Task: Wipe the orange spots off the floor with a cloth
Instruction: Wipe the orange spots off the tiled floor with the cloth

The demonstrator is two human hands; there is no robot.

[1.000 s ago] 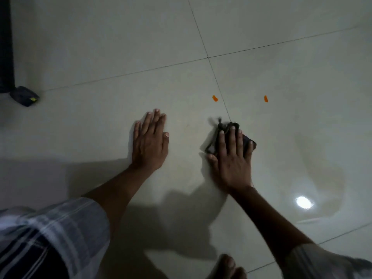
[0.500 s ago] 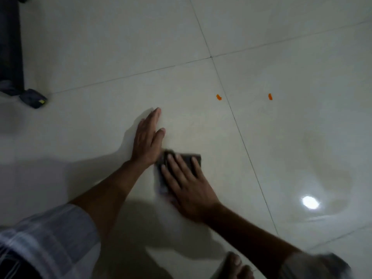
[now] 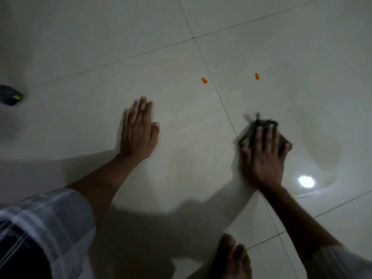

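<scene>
Left hand (image 3: 138,133), right hand (image 3: 263,156) flat

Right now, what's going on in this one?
A person is down on a tiled floor. The right hand presses a dark cloth flat against the floor, just right of a tile joint. The left hand rests flat on the floor, holding nothing. Two orange spots lie farther ahead, one on each side of that joint, apart from the cloth and not yet wiped.

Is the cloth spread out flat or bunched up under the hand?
Bunched: the dark cloth lies crumpled under the flat right hand, folds sticking out ahead of it.
</scene>
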